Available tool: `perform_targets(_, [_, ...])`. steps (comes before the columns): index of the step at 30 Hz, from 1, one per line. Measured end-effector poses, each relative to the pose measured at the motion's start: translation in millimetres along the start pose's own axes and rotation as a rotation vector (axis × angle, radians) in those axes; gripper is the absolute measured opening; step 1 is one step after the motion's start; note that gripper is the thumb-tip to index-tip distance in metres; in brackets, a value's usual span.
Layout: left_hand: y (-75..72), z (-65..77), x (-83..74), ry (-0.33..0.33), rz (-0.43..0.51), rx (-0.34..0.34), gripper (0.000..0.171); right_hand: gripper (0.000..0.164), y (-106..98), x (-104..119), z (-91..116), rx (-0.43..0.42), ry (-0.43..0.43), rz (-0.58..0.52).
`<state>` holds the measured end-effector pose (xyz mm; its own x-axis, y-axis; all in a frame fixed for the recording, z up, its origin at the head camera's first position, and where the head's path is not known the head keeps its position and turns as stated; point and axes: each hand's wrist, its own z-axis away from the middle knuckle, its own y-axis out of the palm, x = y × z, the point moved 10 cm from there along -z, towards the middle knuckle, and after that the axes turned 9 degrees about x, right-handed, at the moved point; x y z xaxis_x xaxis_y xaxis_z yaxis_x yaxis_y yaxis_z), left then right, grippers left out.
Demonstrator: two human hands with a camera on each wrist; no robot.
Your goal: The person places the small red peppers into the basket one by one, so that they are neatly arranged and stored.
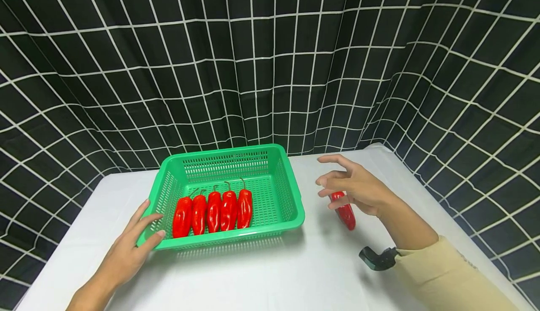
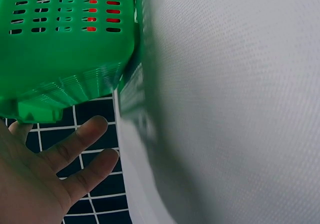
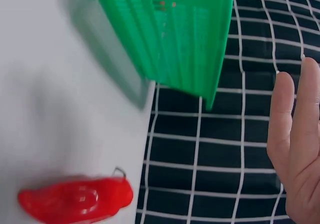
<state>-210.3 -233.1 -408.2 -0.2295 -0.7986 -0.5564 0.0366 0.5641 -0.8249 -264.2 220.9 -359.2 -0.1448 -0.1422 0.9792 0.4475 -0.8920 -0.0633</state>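
Observation:
My left hand (image 1: 128, 250) rests at the near left corner of a green plastic basket (image 1: 295, 198), its thumb and a fingertip over the rim. In the left wrist view, two of its fingers (image 2: 87, 176) stretch out free of the basket. Several glossy red chili peppers (image 1: 214, 211) lie side by side in the basket, stems pointing away. My right hand (image 1: 356, 184) hovers with spread, slightly bent fingers above a single red chili pepper (image 1: 347, 217). That pepper lies on the white cloth, apart from the hand in the right wrist view.
A white cloth (image 1: 261, 278) covers the table. Black curtains with a white grid (image 1: 261, 67) stand behind it and along both sides. A small black device (image 1: 377, 258) sticks out at the right wrist, by the beige sleeve (image 1: 443, 273).

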Motion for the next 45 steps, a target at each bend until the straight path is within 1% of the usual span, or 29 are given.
perform_targets(6, [0.3,-0.4,0.0,0.003,-0.004,-0.001,0.042,0.067,-18.6,-6.8,6.1,-0.042,0.01,-0.007])
perform_targets(12, [0.6,-0.5,-0.5,0.011,-0.002,-0.006,0.041,0.069,-37.3,-15.2,10.8,-0.081,0.021,0.025])
perform_targets(17, [0.7,-0.2,-1.2,0.007,-0.003,-0.004,0.041,0.073,-48.9,-21.0,13.8,-0.104,0.024,0.027])
perform_targets(25, [1.8,0.0,0.0,-0.003,0.002,0.002,0.042,0.075,-66.6,-28.7,15.4,-0.154,0.022,0.061])
perform_targets(30, [0.9,0.3,-0.7,0.005,0.001,-0.004,0.041,0.076,-79.3,-37.7,12.6,-0.184,0.027,0.101])
perform_targets(35, [0.1,0.5,-1.9,0.009,-0.005,-0.006,0.041,0.075,-90.2,-52.8,8.5,-0.195,0.055,0.129])
perform_targets(38, [0.1,0.4,-1.3,0.003,-0.002,-0.005,0.042,0.074,-95.9,-65.0,4.8,-0.201,0.088,0.165])
perform_targets(45, [0.3,-0.1,-1.4,0.0,-0.002,0.0,0.042,0.078,-100.0,-89.4,-2.6,-0.184,0.171,0.208])
